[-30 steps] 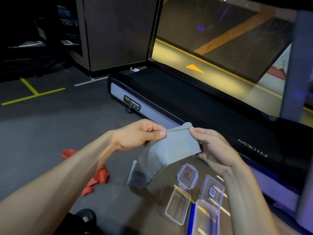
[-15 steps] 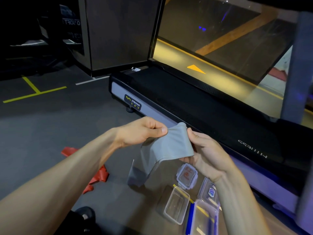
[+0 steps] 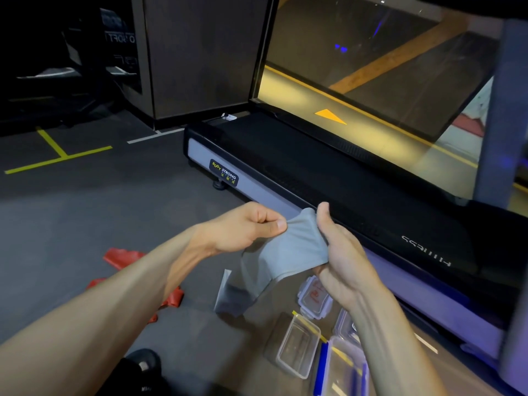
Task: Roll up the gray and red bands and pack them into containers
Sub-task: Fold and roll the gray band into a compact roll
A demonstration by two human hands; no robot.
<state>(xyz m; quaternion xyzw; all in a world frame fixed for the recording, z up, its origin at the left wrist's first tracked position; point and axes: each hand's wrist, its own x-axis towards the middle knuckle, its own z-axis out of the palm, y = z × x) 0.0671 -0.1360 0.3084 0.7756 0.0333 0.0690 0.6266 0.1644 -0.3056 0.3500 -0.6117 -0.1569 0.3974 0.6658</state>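
Gray floor (image 3: 94,212) fills the room, dull and a bit rough, with yellow lines (image 3: 58,155) and a white line (image 3: 155,136) painted on it. It is dark here. A long black treadmill (image 3: 328,172) lies on the floor past the hands, with a pale gray side and a small sticker (image 3: 224,172) with yellow and white letters. Behind it is a big glass pane (image 3: 371,52) with yellow light and an orange arrow (image 3: 328,116).

The gray band (image 3: 285,250) is soft and thin like cloth. It is up in the air, between both hands. The left hand (image 3: 243,227) has a tight grip: thumb and curled fingers pinch the top left edge. The right hand (image 3: 343,258) has its grip closed on the right edge, thumb up along it. The low end of the band hangs down and folds near the floor.

The red band (image 3: 125,257) lies crumpled on the floor to the left, partly hidden behind the left arm.

Clear plastic boxes (image 3: 300,344) with round corners sit on the floor below the hands. A clear lid (image 3: 313,298) with red print lies just beside them. The right arm hides part of the boxes, and the bottom edge cuts one off. A dark shoe (image 3: 143,364) shows at the bottom, blurry.
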